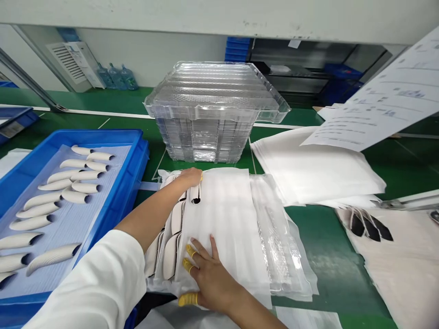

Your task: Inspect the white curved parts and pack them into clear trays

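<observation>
My left hand is closed at the far edge of a clear plastic tray, its fingers mostly turned from view. A beige curved piece with a black inner side pokes out below those fingers. More such beige pieces stand in rows in the tray's left part. A thin white sheet covers the tray's middle. On the sheet's near part my right hand lies with fingers spread, several of them in yellow finger cots.
At left, a blue bin carries many beige curved pieces on a pale liner. Stacked clear trays stand behind the work. White sheets lie at right under a hanging written paper. Dark-tipped pieces rest on beige material.
</observation>
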The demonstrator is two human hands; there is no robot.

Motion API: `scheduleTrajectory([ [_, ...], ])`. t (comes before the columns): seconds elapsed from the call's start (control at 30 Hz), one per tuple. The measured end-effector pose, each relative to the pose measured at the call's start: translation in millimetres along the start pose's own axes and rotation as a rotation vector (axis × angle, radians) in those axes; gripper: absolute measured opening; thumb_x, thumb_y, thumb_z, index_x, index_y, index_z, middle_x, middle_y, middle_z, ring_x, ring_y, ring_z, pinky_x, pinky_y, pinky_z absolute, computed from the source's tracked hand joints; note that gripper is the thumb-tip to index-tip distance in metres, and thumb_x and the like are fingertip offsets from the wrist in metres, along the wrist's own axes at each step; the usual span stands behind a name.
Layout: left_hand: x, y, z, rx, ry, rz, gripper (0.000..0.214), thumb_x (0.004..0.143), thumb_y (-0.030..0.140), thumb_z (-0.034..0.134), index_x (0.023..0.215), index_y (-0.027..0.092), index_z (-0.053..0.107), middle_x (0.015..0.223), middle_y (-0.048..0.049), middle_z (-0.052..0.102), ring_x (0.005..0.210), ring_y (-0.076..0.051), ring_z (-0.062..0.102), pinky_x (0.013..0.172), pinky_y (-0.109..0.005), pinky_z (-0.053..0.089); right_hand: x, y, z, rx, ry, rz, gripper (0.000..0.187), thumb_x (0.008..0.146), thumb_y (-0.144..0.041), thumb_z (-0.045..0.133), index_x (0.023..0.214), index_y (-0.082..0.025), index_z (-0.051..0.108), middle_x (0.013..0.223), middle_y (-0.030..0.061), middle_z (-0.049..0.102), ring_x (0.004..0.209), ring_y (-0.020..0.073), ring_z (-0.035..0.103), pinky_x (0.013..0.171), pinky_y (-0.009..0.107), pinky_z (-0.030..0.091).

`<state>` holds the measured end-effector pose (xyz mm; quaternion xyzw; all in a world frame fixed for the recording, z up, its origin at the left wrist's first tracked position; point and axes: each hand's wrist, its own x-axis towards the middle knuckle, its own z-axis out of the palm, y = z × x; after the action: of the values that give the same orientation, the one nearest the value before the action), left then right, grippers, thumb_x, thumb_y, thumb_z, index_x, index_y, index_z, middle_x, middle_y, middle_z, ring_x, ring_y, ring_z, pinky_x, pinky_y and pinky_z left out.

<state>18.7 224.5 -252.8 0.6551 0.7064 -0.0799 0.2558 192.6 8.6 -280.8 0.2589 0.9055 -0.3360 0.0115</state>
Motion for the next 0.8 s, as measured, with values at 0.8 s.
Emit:
scheduleTrajectory([
  [0.8, -6, -1, 67.0, -0.018, 0.554, -0.021, 0.022, 0.095, 0.018, 0.049, 0.112, 0.012, 0.062, 0.117, -0.0123, 0.063, 0.108, -0.024, 0.061, 0.094, -0.043, 0.048, 1, 5, 29, 0.029, 0.111, 0.002, 0.063, 0.091, -0.049, 0.057, 0.139, -0.008, 0.051, 0.145, 0.0218, 0.052, 0.152, 0.0331, 0.014, 0.118, 0.064, -0.010],
])
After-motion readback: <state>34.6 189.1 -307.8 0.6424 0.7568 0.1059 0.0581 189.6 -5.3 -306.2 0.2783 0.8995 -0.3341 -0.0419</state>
